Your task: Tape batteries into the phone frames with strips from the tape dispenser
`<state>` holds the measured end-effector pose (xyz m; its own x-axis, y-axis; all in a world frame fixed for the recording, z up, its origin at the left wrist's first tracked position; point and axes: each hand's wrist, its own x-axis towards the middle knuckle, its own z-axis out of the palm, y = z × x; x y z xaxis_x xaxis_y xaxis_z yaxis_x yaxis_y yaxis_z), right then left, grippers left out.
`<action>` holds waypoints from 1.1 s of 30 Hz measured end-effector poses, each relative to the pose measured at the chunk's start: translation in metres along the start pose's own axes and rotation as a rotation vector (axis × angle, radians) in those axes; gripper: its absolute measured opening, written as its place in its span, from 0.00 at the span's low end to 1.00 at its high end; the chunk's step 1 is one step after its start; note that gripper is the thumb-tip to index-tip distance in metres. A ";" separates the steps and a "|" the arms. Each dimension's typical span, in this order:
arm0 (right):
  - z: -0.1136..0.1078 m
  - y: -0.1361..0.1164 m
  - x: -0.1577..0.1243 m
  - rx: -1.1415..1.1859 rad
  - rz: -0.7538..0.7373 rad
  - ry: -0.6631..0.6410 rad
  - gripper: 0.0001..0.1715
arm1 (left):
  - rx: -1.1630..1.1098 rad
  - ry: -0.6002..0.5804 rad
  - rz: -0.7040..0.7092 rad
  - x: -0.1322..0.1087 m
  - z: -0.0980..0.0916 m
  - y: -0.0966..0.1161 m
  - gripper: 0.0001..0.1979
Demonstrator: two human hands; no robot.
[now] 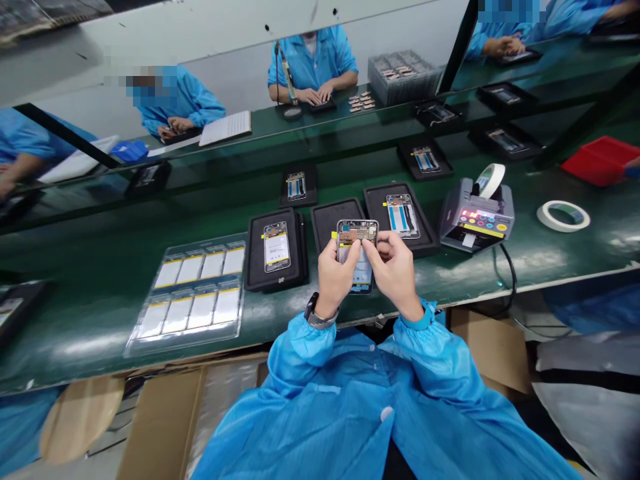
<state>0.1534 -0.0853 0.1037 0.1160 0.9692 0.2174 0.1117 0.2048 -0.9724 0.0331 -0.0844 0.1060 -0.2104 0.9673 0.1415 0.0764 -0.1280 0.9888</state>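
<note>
Between my two hands is an opened phone body (361,270), with its circuit parts at the top and a battery area below. My left hand (336,272) grips its left side, the thumb lying over the inside. On the right side my right hand (395,272) holds it too, thumb tip close to the other thumb. Behind the phone body lies a black foam tray (325,213). Another black tray (430,237) to its right carries a phone frame (403,217) with blue strips. To the left, a phone with a white battery (277,247) rests on stacked black trays (255,270).
A clear tray of white batteries (193,290) lies at the left. At the right stand a tape dispenser (475,217), a tape roll (563,217) and a red bin (600,161). More phone trays line the bench behind; people in blue work across it.
</note>
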 end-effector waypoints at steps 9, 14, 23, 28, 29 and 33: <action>0.001 0.005 0.001 -0.103 -0.030 0.043 0.15 | 0.071 0.084 0.012 -0.001 0.007 -0.003 0.13; 0.003 0.010 0.003 -0.069 0.025 0.017 0.17 | -0.085 -0.117 -0.128 0.002 -0.005 -0.007 0.21; -0.044 0.029 0.033 -0.304 0.076 0.140 0.18 | -0.097 -0.110 -0.235 0.074 -0.020 -0.042 0.23; -0.051 0.040 0.035 -0.617 0.115 0.065 0.13 | 0.115 -0.150 -0.221 0.106 -0.025 -0.055 0.17; -0.047 0.040 0.034 -0.673 0.117 0.032 0.13 | 0.166 -0.124 -0.190 0.106 -0.031 -0.055 0.16; -0.030 0.044 0.025 -0.879 0.031 -0.101 0.13 | 0.525 0.108 0.041 0.084 -0.062 -0.057 0.13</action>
<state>0.1907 -0.0561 0.0694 0.0487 0.9884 0.1436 0.8332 0.0391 -0.5516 -0.0492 -0.0095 0.0639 -0.2941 0.9322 0.2110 0.5580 -0.0118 0.8298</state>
